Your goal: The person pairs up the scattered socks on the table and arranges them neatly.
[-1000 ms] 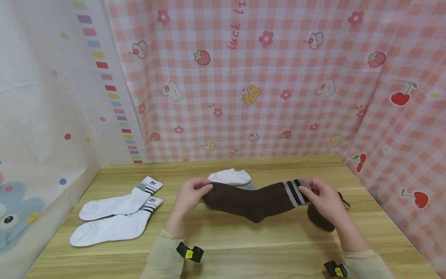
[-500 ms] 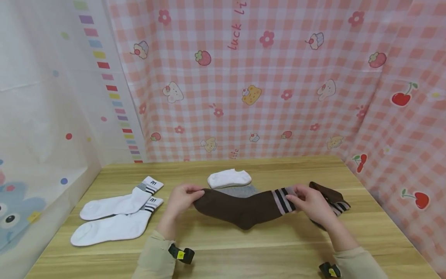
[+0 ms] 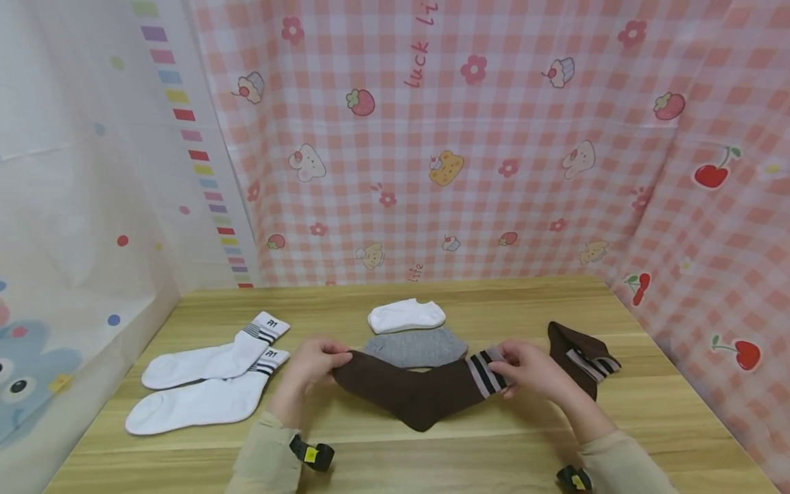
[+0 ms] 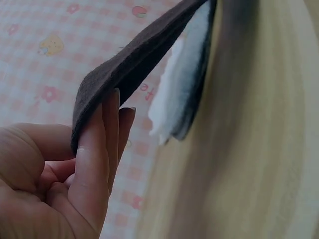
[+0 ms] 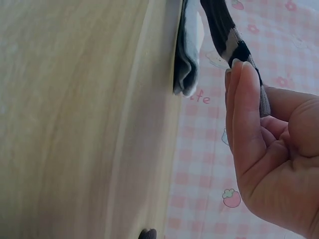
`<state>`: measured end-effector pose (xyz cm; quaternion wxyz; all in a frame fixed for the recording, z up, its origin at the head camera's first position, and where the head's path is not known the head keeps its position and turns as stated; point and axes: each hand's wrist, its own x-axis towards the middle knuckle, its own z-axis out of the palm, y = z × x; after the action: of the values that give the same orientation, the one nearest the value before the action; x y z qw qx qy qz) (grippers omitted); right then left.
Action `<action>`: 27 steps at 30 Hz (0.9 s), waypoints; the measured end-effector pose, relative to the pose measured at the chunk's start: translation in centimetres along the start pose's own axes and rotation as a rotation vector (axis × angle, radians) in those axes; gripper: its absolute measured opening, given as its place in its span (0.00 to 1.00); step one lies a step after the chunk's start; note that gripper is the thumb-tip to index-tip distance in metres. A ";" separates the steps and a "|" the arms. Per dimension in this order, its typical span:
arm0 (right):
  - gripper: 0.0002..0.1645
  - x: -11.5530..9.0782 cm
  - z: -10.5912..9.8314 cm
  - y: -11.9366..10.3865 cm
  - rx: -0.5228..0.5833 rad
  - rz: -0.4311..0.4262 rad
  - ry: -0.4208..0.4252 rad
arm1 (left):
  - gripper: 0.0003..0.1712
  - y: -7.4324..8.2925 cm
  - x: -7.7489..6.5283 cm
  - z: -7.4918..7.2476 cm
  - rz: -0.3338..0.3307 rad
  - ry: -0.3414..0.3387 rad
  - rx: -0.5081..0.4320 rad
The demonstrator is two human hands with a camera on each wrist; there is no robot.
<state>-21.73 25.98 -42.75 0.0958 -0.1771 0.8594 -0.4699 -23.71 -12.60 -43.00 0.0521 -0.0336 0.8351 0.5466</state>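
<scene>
A dark brown sock (image 3: 413,394) with grey and black cuff stripes is stretched between my two hands over the table. My left hand (image 3: 313,367) pinches its toe end; the left wrist view shows the thumb and fingers on either side of the brown fabric (image 4: 112,74). At the striped cuff my right hand (image 3: 527,370) pinches the opening, as the right wrist view shows with the cuff (image 5: 239,45) between thumb and fingers. The sock's lower side sags at the heel. Just behind it lies a grey ankle sock (image 3: 416,346), partly covered in the head view.
A white ankle sock (image 3: 406,315) lies behind the grey one. Two white crew socks (image 3: 194,398) with black stripes lie side by side at the left. Another brown striped sock (image 3: 574,350) sits folded at the right. Patterned cloth (image 3: 382,137) hangs behind the wooden table (image 3: 494,453).
Both hands have moved left and closer to me with the brown sock, lowering it toward the table. The grey ankle sock and the folded brown sock are now more exposed.
</scene>
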 end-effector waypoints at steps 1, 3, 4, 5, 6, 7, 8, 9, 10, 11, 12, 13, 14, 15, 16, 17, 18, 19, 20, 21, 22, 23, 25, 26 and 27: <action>0.15 0.1 0.1 0.0 -0.003 0.000 -0.010 | 0.07 -0.2 0.1 0.0 -0.008 -0.004 0.015; 0.16 0.3 0.2 0.1 -0.014 -0.002 -0.024 | 0.06 -0.7 0.2 0.1 -0.004 -0.012 0.054; 0.17 0.4 0.2 0.2 -0.045 -0.011 -0.022 | 0.05 -0.9 0.3 0.2 0.004 -0.018 0.069; 0.18 0.5 0.2 0.3 -0.084 -0.023 -0.017 | 0.04 -1.1 0.3 0.3 0.013 -0.021 0.083; 0.18 0.6 0.2 0.4 -0.120 -0.033 -0.016 | 0.04 -1.3 0.4 0.3 0.026 -0.026 0.101; 0.19 0.8 0.2 0.5 -0.161 -0.042 -0.012 | 0.03 -1.4 0.5 0.4 0.033 -0.032 0.111; 0.19 0.9 0.2 0.7 -0.206 -0.053 -0.010 | 0.02 -1.5 0.5 0.5 0.046 -0.033 0.130; 0.19 1.1 0.2 0.8 -0.247 -0.060 -0.012 | 0.02 -1.6 0.5 0.6 0.052 -0.033 0.146; 0.18 1.2 0.2 1.0 -0.287 -0.065 -0.012 | 0.02 -1.7 0.5 0.6 0.059 -0.035 0.163; 0.18 1.3 0.2 1.1 -0.307 -0.063 -0.020 | 0.02 -1.7 0.5 0.7 0.063 -0.032 0.184; 0.18 1.4 0.2 1.2 -0.317 -0.057 -0.031 | 0.03 -1.7 0.5 0.7 0.064 -0.032 0.201; 0.17 1.5 0.2 1.3 -0.331 -0.053 -0.037 | 0.03 -1.7 0.5 0.7 0.064 -0.032 0.217; 0.17 1.6 0.3 1.3 -0.343 -0.048 -0.044 | 0.03 -1.7 0.5 0.7 0.064 -0.031 0.235; 0.17 1.7 0.3 1.4 -0.344 -0.038 -0.050 | 0.03 -1.7 0.5 0.7 0.057 -0.035 0.238; 0.17 1.7 0.3 1.4 -0.352 -0.035 -0.051 | 0.03 -1.7 0.6 0.7 0.062 -0.037 0.253; 0.17 1.8 0.3 1.3 -0.354 -0.033 -0.053 | 0.04 -1.7 0.6 0.6 0.069 -0.038 0.271; 0.16 1.9 0.3 1.3 -0.353 -0.030 -0.056 | 0.04 -1.7 0.7 0.6 0.078 -0.039 0.292; 0.16 1.9 0.3 1.3 -0.356 -0.029 -0.057 | 0.04 -1.6 0.7 0.5 0.088 -0.037 0.314; 0.16 2.0 0.3 1.2 -0.358 -0.028 -0.058 | 0.04 -1.6 0.8 0.5 0.098 -0.037 0.335; 0.16 2.0 0.3 1.1 -0.362 -0.028 -0.059 | 0.04 -1.6 0.8 0.5 0.106 -0.037 0.350; 0.16 2.1 0.3 1.0 -0.368 -0.030 -0.061 | 0.05 -1.5 0.8 0.4 0.117 -0.037 0.368; 0.16 2.1 0.3 1.0 -0.373 -0.027 -0.064 | 0.05 -1.5 0.8 0.4 0.118 -0.040 0.373; 0.16 2.1 0.3 0.8 -0.386 -0.021 -0.066 | 0.05 -1.4 0.8 0.3 0.119 -0.047 0.385; 0.15 2.1 0.3 0.8 -0.390 -0.015 -0.068 | 0.05 -1.3 0.9 0.3 0.121 -0.050 0.390; 0.15 2.1 0.3 0.8 -0.393 -0.008 -0.070 | 0.05 -1.3 0.9 0.3 0.125 -0.052 0.402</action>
<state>-23.76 25.29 -43.54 0.0874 -0.2118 0.9301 -0.2870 -24.41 -12.80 -44.44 0.0451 0.0434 0.9261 0.3721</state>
